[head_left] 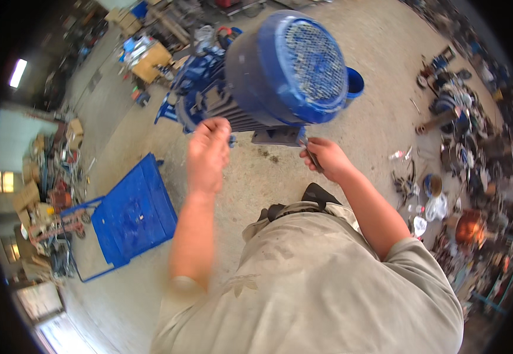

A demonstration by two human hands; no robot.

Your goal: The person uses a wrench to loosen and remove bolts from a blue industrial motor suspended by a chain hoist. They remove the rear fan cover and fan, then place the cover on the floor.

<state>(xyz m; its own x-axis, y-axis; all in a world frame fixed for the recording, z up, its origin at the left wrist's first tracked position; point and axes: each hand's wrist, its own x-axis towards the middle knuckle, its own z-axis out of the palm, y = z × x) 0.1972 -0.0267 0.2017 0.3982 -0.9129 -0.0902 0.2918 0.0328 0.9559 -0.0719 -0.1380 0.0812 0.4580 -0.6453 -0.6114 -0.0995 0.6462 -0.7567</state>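
Your left hand point(208, 147), fingers curled and blurry, sits right under the motor point(280, 71); your right hand point(326, 158), gripping a thin tool point(311, 154), is just beside its foot.

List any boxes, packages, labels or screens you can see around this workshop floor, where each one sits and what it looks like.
Cardboard box: far floor left of the blue motor, open, tan, clutter on top.
Stacked cardboard boxes: left wall among scrap, brown, squarish.
Plastic bags: floor right of the right hand, white, crumpled.
No screens or readable labels show; the left hand is blurred.
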